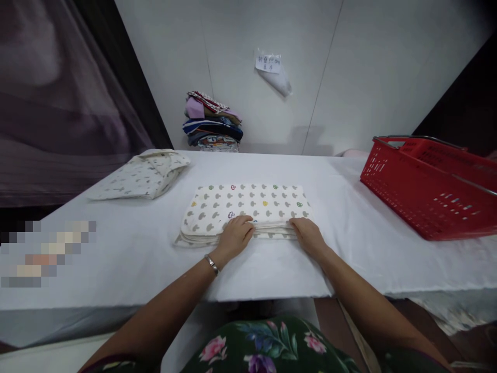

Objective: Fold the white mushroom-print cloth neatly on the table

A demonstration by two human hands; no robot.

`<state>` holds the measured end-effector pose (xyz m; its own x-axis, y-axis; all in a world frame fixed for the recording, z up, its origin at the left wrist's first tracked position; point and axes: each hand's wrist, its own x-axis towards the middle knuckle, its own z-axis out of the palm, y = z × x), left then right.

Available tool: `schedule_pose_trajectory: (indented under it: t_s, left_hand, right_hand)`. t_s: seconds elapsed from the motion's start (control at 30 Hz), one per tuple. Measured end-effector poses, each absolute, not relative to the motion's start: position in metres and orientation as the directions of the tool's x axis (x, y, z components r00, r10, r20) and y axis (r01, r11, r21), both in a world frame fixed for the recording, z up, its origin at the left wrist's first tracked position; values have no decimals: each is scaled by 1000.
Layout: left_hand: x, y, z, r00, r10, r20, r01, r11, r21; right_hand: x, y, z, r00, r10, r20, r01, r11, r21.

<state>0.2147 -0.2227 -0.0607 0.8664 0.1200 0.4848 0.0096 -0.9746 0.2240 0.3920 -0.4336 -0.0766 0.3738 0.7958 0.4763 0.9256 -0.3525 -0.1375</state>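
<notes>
A folded white cloth lies in several layers in front of me, printed with small grey mushroom-like shapes and a few coloured ones. My left hand grips its near edge around the middle, fingers on top. At the right part of the same edge, my right hand pinches the layers between thumb and fingers. The undersides of both hands are hidden. Further back on the left lies another folded white cloth with a small dark print, apart from both hands.
A white-covered table spans the view. On its right stands a red plastic basket with a metal handle. Folded clothes are piled against the back wall, where a paper note hangs. A dark curtain borders the left side.
</notes>
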Motion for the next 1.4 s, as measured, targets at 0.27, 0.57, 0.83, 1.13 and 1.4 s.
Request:
schedule_pose_trajectory:
  t_s: [0.27,0.57,0.83,1.13,1.4]
  left_hand:
    - [214,-222,-62,865,55,499,-19,-990,142]
    - [220,-219,-71,868,8,496,4,-1000,8]
    - [216,-222,-68,820,12,572,2,-1000,19]
    - [214,-226,-59,821,14,571,5,-1000,17]
    - [215,-224,-62,818,-5,576,-6,-1000,-1]
  right_hand:
    - [390,-435,-79,315,825,469,947,-310,-90]
    - [382,-438,-72,233,832,504,972,-196,-126]
    - [382,-432,-73,151,822,549,987,-154,-41]
    - [381,-426,-71,97,853,512,993,-114,2]
    - [378,-417,-64,35,876,481,999,-49,16]
